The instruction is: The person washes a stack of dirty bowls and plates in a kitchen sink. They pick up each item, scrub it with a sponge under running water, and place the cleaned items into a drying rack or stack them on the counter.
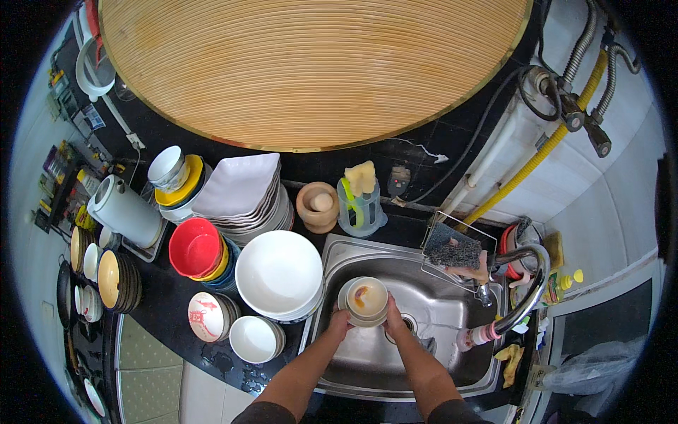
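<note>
Both of my hands hold a small stack of bowls (367, 298) over the stainless steel sink (392, 365). My left hand (341, 322) grips the stack's left side, and my right hand (393, 317) grips its right side. The top bowl has a brownish-orange residue inside. Below and to the right, a dark drain and a crumpled grey item (428, 344) lie on the sink floor. At the right, a curved chrome faucet (540, 291) with a pink and white nozzle (478, 335) reaches over the basin.
Left of the sink stand large white bowls (279, 273), smaller white bowls (253, 339), red bowls (195, 246) and square white plates (238, 183). Behind it are a wooden mortar (317, 212) and a plastic utensil holder (362, 217). A wire rack (455, 254) holds scrubbers at the back right.
</note>
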`<state>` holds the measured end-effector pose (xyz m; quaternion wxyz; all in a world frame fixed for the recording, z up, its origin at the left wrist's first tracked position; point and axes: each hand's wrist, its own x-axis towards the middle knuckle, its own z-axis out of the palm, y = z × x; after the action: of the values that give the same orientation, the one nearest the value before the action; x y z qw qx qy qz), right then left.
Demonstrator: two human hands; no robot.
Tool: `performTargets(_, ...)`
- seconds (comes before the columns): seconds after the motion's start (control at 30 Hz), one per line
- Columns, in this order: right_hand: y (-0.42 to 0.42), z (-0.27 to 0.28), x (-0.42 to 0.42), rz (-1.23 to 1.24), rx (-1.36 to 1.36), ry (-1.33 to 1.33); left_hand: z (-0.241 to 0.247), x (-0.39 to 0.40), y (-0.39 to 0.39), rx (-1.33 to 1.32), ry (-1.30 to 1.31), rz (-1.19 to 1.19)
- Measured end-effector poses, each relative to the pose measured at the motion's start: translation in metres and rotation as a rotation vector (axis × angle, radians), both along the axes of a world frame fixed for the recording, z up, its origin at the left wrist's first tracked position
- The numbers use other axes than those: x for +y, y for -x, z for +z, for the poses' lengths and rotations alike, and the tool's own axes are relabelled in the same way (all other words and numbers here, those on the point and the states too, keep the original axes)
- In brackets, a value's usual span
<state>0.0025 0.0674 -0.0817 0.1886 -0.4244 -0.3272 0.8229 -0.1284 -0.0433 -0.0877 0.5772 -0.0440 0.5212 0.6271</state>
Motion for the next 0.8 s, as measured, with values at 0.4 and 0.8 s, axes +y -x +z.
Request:
performTargets(0.4,-0.036,0.024,-0.072,-0.344,-0.413,0.016,0.064,-0.029,-0.022,0.268,0.307,-0.391)
performTargets(0.8,0.044,0.268,-0.145,-0.120,0.052,-0.697,0.328,-0.236,0.103,0.286,-0.197,-0.279)
